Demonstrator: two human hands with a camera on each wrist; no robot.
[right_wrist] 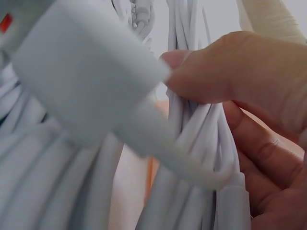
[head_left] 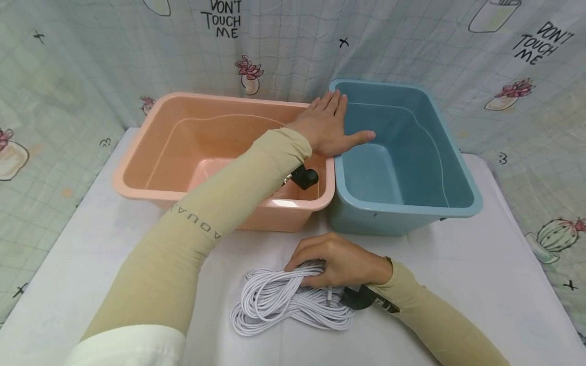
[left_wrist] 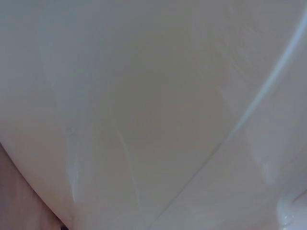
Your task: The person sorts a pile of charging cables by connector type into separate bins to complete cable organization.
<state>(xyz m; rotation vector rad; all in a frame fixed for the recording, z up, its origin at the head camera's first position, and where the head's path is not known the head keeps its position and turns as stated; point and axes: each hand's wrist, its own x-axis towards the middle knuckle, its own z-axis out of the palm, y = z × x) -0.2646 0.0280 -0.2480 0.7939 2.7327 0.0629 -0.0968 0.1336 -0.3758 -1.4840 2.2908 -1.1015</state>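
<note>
My right hand point(head_left: 341, 260) grips a coiled white cable point(head_left: 270, 300) lying on the table in front of the bins. In the right wrist view the thumb point(right_wrist: 216, 69) presses against the cable's strands point(right_wrist: 192, 148), with fingers curled behind them. A white connector point(right_wrist: 91, 72) looms close to that camera. My left hand point(head_left: 326, 124) lies with its fingers straight over the adjoining rims of a peach bin point(head_left: 215, 134) and a blue bin point(head_left: 407, 147). The left wrist view shows only a dim, blurred pale surface point(left_wrist: 163, 110).
Both bins stand side by side at the back of the white table point(head_left: 458, 284). A patterned curtain point(head_left: 293, 46) hangs close behind and at both sides. My left forearm point(head_left: 201, 223) crosses over the peach bin's front rim.
</note>
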